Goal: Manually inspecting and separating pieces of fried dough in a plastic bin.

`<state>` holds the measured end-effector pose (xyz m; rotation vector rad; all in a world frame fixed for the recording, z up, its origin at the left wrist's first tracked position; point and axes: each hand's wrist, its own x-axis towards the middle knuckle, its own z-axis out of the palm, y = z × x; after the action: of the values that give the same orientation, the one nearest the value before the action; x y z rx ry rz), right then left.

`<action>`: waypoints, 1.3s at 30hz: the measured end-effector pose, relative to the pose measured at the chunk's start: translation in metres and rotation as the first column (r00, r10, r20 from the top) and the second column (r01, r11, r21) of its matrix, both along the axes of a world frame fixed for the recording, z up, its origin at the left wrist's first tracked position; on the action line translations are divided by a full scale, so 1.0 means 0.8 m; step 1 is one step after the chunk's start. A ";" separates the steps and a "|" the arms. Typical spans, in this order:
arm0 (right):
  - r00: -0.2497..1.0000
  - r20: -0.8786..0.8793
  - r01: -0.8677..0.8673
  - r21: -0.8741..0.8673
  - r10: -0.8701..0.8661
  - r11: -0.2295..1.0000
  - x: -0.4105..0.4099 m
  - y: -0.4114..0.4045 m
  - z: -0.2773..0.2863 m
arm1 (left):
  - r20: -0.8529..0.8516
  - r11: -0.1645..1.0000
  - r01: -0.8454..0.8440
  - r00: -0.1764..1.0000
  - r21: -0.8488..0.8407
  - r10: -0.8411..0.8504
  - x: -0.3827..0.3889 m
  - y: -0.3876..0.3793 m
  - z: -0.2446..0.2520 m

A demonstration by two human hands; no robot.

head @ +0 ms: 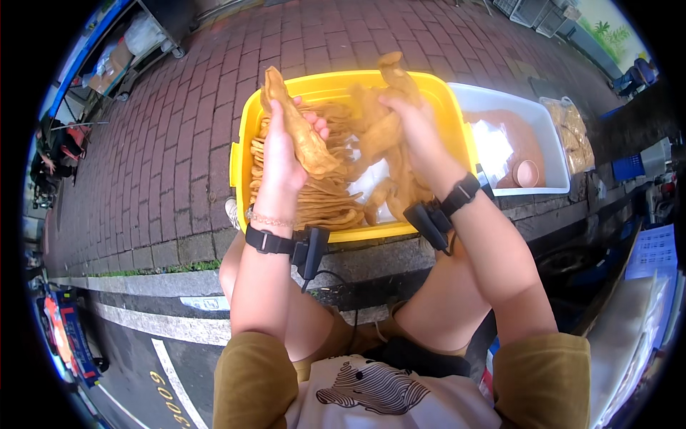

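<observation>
My left hand [289,145] holds a long, flat, yellow-brown dried piece [303,134], of a kind I cannot tell, above the left part of a yellow plastic tub [353,234]. Under it, many like pieces [327,206] lie stacked in rows along the tub's left side. My right hand [410,115] grips another such piece [396,72] over the tub's right part; it is slightly blurred, and more pieces hang or lie just below it. Loose curled pieces [383,195] rest by white plastic at the tub's bottom. Both wrists wear black straps with small devices.
Against the tub's right side stands a white plastic bin [557,145] with brown grains, a clear bag and a round cup [526,173]. Filled clear bags [571,134] lie beyond it. A wheeled cart [155,32] is at upper left. People sit at the far left and far right.
</observation>
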<state>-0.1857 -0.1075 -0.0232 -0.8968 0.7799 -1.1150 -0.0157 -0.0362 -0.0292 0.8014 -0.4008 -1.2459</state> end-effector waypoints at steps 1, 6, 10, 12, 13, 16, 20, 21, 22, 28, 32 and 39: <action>0.999 0.006 0.042 0.029 -0.042 0.999 -0.001 -0.002 -0.001 | -0.037 1.000 -0.012 0.999 -0.008 0.012 0.000 0.002 0.001; 0.998 0.069 -0.020 0.146 0.010 0.989 -0.006 -0.004 0.000 | -0.189 0.995 0.089 0.977 -0.053 -0.098 0.009 0.005 0.001; 0.982 0.128 -0.165 0.230 0.139 0.959 -0.003 0.002 0.009 | -0.051 0.996 0.088 0.995 -0.019 -0.089 0.007 0.002 -0.002; 0.967 0.166 -0.225 0.206 0.193 0.952 -0.003 0.006 0.011 | -0.005 0.995 0.089 0.996 0.037 -0.089 0.000 0.002 -0.003; 0.938 0.226 -0.302 0.159 0.263 0.940 -0.002 0.007 0.012 | -0.007 0.995 0.093 0.996 0.038 -0.093 -0.005 0.003 -0.003; 0.907 0.279 -0.373 0.186 0.315 0.909 0.002 0.010 0.013 | 0.011 0.984 0.147 0.989 0.098 -0.148 -0.015 0.004 -0.003; 0.931 0.162 -0.342 0.075 0.327 0.937 0.012 0.016 0.010 | 0.092 0.987 0.132 0.986 0.088 -0.140 -0.020 0.005 -0.005; 0.941 0.117 -0.323 0.027 0.318 0.946 0.015 0.019 0.009 | 0.082 0.984 0.168 0.982 0.063 -0.172 -0.022 0.005 -0.006; 0.949 0.072 -0.305 -0.023 0.306 0.952 0.017 0.021 0.008 | 0.143 0.987 0.148 0.977 0.058 -0.155 -0.022 0.006 -0.007; 0.941 0.134 -0.315 0.016 0.310 0.949 0.018 0.020 0.010 | 0.130 0.990 0.106 0.985 0.091 -0.117 -0.022 0.007 -0.007; 0.950 0.109 -0.294 -0.001 0.292 0.956 0.019 0.016 0.012 | 0.106 0.994 0.112 0.988 -0.002 -0.112 -0.015 0.007 -0.002; 0.951 0.032 -0.301 -0.125 0.307 0.945 0.021 0.022 0.007 | 0.147 0.995 0.050 0.988 -0.087 -0.037 -0.016 0.004 0.002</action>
<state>-0.1691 -0.0899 -0.0172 -1.0463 0.5149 -0.9126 -0.0288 -0.0333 -0.0277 0.8123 -0.5915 -1.2047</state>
